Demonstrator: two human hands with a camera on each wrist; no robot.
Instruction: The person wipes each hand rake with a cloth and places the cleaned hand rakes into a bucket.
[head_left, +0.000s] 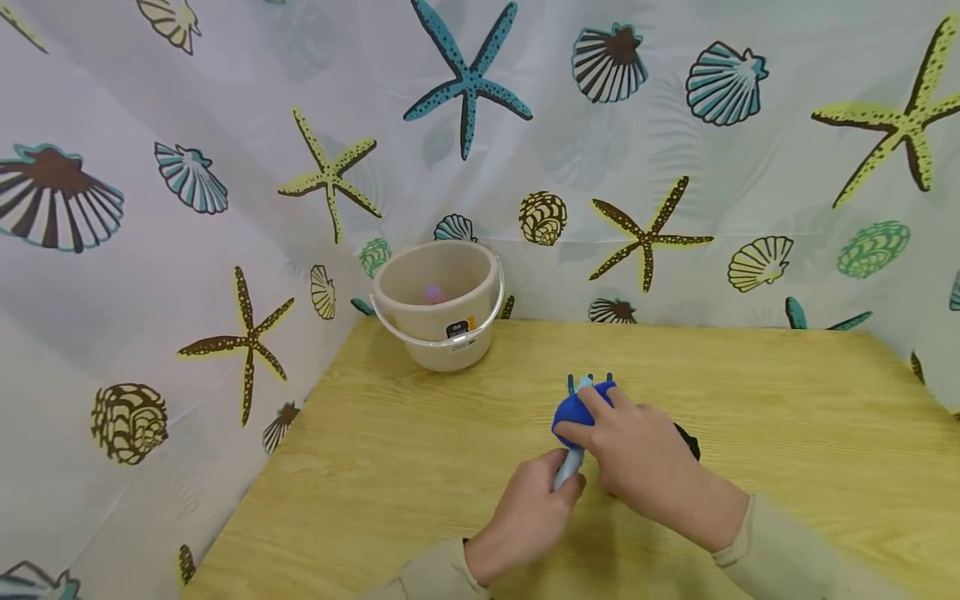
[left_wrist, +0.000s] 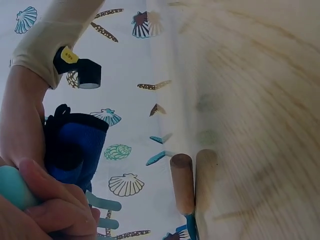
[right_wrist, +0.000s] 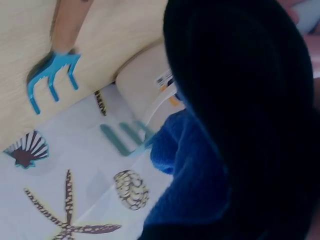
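My left hand (head_left: 531,504) grips the pale blue handle (head_left: 568,469) of a small hand rake, which tilts up and away. Around the rake's upper part my right hand (head_left: 637,454) holds a fuzzy blue cloth (head_left: 573,414) with black edging. The rake's pale teal prongs (right_wrist: 120,137) stick out beyond the cloth in the right wrist view. In the left wrist view, the blue cloth (left_wrist: 75,145) shows a black hem and loop beside the left hand (left_wrist: 55,210). Much of the rake is hidden by cloth and fingers.
A second hand rake with blue prongs (right_wrist: 52,80) and a wooden handle (left_wrist: 182,185) lies on the wooden table (head_left: 375,467) beyond the hands. At the back left stands a beige bucket (head_left: 450,333) with a pinkish-purple thing (head_left: 434,293) inside. A shell-patterned curtain (head_left: 525,275) borders the table.
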